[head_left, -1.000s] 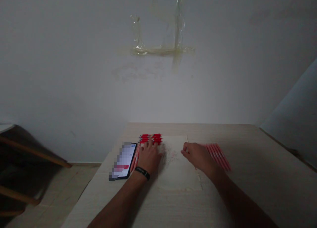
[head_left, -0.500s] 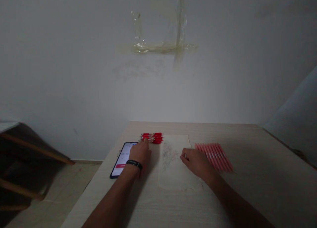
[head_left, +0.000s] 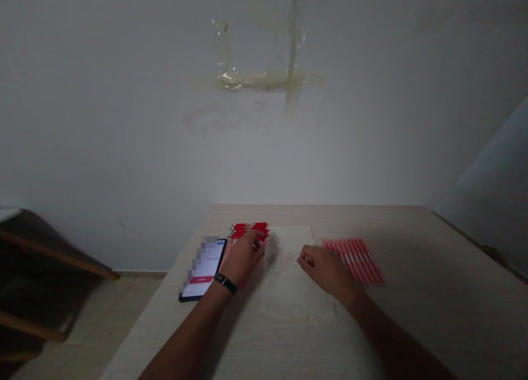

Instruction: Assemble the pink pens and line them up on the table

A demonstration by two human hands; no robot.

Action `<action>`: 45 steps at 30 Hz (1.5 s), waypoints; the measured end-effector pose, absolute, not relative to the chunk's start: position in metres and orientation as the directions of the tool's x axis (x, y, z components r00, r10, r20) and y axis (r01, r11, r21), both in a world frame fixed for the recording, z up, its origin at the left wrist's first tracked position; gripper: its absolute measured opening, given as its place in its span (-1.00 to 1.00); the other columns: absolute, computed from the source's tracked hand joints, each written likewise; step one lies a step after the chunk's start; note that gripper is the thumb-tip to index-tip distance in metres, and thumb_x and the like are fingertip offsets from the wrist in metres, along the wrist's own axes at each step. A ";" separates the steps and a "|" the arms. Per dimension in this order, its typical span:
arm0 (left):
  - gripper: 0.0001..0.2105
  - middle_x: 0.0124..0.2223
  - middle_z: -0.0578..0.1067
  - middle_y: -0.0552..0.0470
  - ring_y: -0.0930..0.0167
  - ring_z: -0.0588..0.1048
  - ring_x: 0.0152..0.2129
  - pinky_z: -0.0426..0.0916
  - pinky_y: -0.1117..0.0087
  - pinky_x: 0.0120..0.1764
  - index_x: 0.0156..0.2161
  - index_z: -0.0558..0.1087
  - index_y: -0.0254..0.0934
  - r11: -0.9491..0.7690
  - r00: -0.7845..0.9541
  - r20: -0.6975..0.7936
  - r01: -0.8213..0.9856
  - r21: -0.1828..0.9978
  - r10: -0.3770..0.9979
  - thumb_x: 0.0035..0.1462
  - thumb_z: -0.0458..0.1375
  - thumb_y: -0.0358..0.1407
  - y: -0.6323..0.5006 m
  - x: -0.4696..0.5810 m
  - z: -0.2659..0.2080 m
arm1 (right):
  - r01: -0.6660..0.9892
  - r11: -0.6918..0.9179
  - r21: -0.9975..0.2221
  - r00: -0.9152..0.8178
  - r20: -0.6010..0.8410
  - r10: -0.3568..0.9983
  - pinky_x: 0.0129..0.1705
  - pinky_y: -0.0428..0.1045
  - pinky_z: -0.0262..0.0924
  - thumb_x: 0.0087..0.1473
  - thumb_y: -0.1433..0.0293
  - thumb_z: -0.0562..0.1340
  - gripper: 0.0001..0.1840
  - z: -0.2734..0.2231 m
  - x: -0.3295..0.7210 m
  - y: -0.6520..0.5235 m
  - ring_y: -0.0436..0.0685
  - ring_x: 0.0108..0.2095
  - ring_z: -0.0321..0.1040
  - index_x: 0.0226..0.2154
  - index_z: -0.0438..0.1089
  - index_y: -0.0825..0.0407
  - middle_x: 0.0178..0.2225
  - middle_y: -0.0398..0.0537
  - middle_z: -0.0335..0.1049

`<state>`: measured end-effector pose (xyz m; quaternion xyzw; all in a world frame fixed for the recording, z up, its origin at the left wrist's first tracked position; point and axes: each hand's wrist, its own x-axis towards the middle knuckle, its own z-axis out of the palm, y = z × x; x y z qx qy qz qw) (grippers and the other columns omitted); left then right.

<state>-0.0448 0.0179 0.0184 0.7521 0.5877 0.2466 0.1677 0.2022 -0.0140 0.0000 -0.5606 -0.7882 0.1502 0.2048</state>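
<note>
My left hand, with a dark band on the wrist, hovers at the near side of a small stack of red pens. Its fingers are bent, with thumb and forefinger apart. Under this hand, pinkish barrels show only in part. Over the right side of a pale sheet, my right hand has its fingertips pressed together; anything in them is hidden. Small dark and reddish bits or marks cover the middle of the sheet, too fine to make out. Beside my right hand lies a row of pink pen-like sticks.
A phone with a lit screen lies left of my left hand, near the edge of the light wooden table. The wall behind carries strips of clear tape. Dark furniture with wooden bars stands at the left.
My left hand has moved right and slightly nearer, from the left end of the red pens towards their right end. My right hand keeps its place and pinch. The view has shifted slightly.
</note>
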 end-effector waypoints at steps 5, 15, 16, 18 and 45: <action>-0.80 -0.38 0.45 0.05 0.43 0.43 -0.46 0.33 0.43 -0.38 -0.19 0.42 -0.30 -0.229 0.329 0.105 0.366 0.902 0.939 0.14 0.08 -0.25 0.011 -0.022 0.009 | 0.710 0.330 -0.622 -0.325 0.126 0.937 -0.39 -0.10 0.02 0.24 0.24 0.16 -0.77 -0.003 0.192 -0.018 0.03 -0.41 0.36 -0.31 0.44 0.00 -0.42 -0.14 0.47; -0.85 -0.43 0.43 0.07 0.43 0.45 -0.47 0.31 0.44 -0.39 -0.37 0.30 -0.27 -0.217 0.178 0.172 0.273 0.937 0.969 0.07 0.11 -0.23 0.016 -0.024 0.005 | 0.612 0.380 -0.694 -0.378 0.165 0.911 -0.40 -0.11 0.03 0.27 0.22 0.12 -0.69 -0.003 0.205 -0.007 0.02 -0.41 0.28 -0.38 0.39 0.06 -0.44 -0.15 0.37; -0.85 -0.43 0.43 0.07 0.43 0.44 -0.47 0.29 0.44 -0.39 -0.37 0.32 -0.28 -0.264 0.211 0.198 0.358 0.896 0.957 0.08 0.12 -0.23 0.015 -0.025 0.005 | 0.617 0.375 -0.692 -0.368 0.168 0.915 -0.39 -0.11 0.04 0.27 0.23 0.13 -0.71 -0.001 0.208 -0.005 0.02 -0.40 0.28 -0.37 0.40 0.07 -0.43 -0.15 0.38; -0.85 -0.42 0.46 0.06 0.42 0.42 -0.46 0.23 0.44 -0.39 -0.32 0.41 -0.28 -0.372 0.298 0.243 0.537 0.757 0.923 0.09 0.16 -0.22 0.011 -0.023 0.005 | 0.626 0.388 -0.676 -0.375 0.176 0.910 -0.33 -0.10 0.08 0.26 0.25 0.15 -0.74 0.000 0.211 -0.004 0.04 -0.36 0.32 -0.34 0.44 0.07 -0.39 -0.12 0.42; -0.65 -0.49 0.46 0.06 0.46 0.37 -0.54 0.18 0.49 -0.42 -0.33 0.52 -0.33 -0.473 0.586 0.118 0.500 0.725 0.801 0.31 -0.02 -0.17 -0.001 -0.012 0.005 | 0.734 0.572 -0.365 -0.550 0.174 0.817 -0.16 -0.03 0.10 0.36 0.20 0.02 -0.60 0.005 0.213 -0.008 0.09 -0.22 0.37 -0.25 0.48 0.04 -0.26 -0.03 0.48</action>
